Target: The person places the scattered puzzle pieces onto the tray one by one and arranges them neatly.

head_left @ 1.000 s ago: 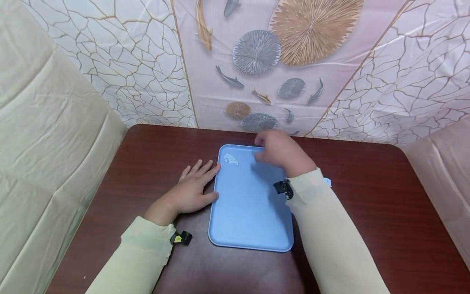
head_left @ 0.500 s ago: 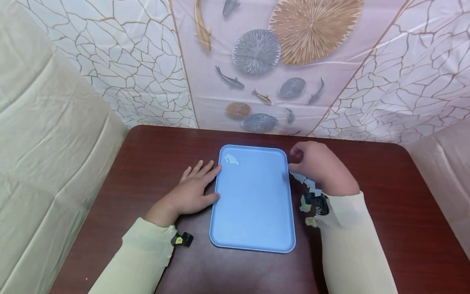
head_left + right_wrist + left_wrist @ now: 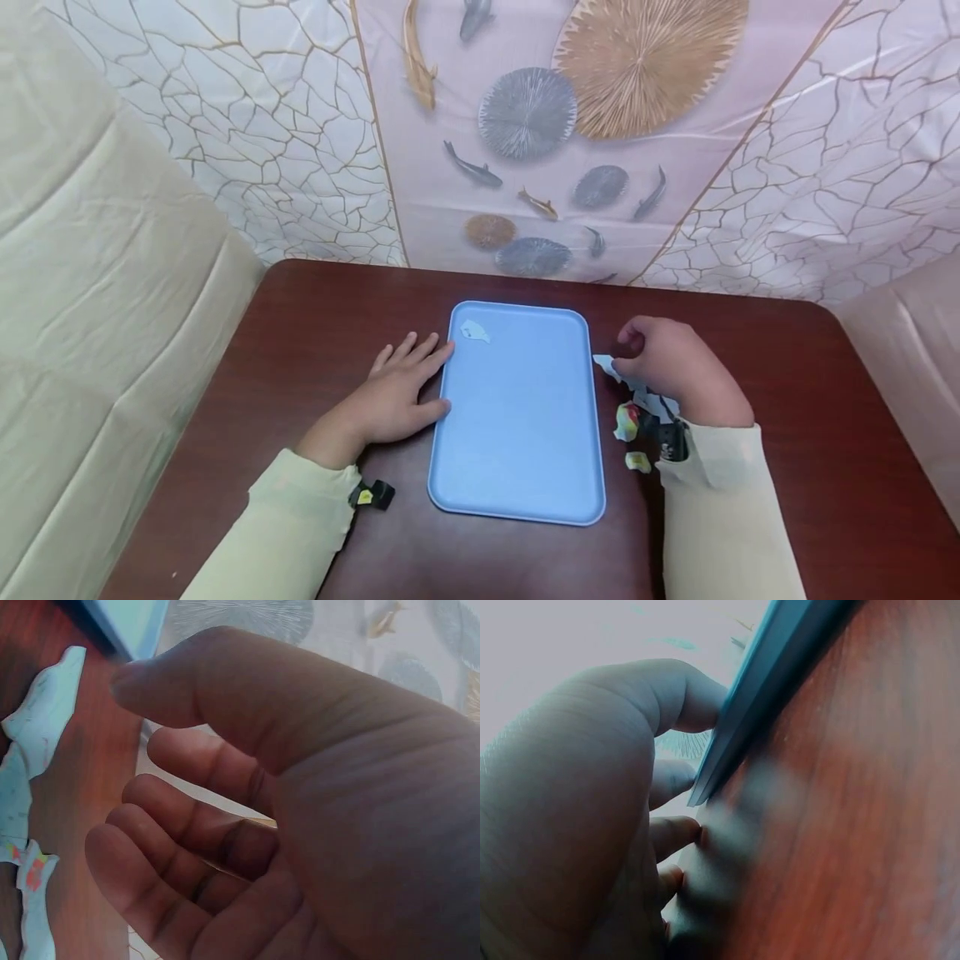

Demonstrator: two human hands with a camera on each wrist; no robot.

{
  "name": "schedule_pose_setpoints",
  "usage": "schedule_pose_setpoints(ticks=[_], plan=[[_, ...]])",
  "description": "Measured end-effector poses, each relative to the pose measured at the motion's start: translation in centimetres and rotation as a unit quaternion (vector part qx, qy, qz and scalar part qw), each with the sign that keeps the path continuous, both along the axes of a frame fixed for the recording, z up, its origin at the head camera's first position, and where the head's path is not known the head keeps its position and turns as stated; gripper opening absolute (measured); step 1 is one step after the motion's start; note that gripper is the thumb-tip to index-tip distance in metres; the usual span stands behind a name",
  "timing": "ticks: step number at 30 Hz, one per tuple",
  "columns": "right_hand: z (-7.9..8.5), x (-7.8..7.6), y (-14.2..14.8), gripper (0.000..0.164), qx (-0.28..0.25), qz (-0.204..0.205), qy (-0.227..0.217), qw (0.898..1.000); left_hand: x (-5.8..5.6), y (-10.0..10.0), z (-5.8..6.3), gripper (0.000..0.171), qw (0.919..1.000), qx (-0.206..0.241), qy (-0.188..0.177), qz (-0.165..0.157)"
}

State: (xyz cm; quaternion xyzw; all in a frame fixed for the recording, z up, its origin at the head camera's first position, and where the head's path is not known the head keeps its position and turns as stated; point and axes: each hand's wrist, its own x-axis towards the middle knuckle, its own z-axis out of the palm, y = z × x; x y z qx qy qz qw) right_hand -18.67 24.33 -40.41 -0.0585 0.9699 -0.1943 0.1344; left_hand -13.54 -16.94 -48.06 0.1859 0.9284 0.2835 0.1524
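A light blue tray (image 3: 517, 425) lies on the table, with one small pale torn-looking piece (image 3: 475, 332) at its far left corner. My left hand (image 3: 393, 400) is spread beside the tray, thumb and a fingertip touching its left edge. My right hand (image 3: 678, 367) hovers right of the tray over several irregular pale pieces. In the right wrist view its fingers are loosely bent, thumb apart, with nothing between them. A pale piece (image 3: 52, 705) lies beyond the thumb. A piece with red and yellow print (image 3: 627, 421) sits nearer me; hand and wrist camera partly cover the group.
A smaller yellowish piece (image 3: 638, 462) lies close to the tray's right edge. The dark red-brown table (image 3: 817, 467) ends at the back against a patterned cloth (image 3: 525, 208). Pale cloth hangs (image 3: 97, 333) along the left side.
My right hand has moved from above the tray's far part to the right and a little toward me, over the loose pieces. My left hand has stayed at the tray's edge.
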Motion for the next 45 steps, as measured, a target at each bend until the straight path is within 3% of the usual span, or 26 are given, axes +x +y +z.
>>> schedule_pose_setpoints(ticks=[12, 23, 29, 45], plan=[[-2.0, -0.3, -0.7, 0.041, 0.003, 0.011, -0.034, 0.999, 0.5, -0.4, -0.5, 0.088, 1.0000, 0.006, 0.004, -0.001], [-2.7, -0.7, -0.7, 0.026, 0.007, 0.011, -0.048, 0.999, 0.4, -0.3, -0.3, 0.088, 1.0000, 0.003, 0.007, -0.002], [-2.6, -0.7, -0.5, 0.024, 0.000, 0.017, -0.034, 0.999, 0.3, -0.2, -0.2, 0.088, 1.0000, 0.003, 0.007, 0.000], [-2.1, -0.9, -0.6, 0.028, -0.036, -0.001, 0.054, 0.998, 0.1, -0.1, -0.1, 0.088, 1.0000, -0.004, 0.002, 0.000]])
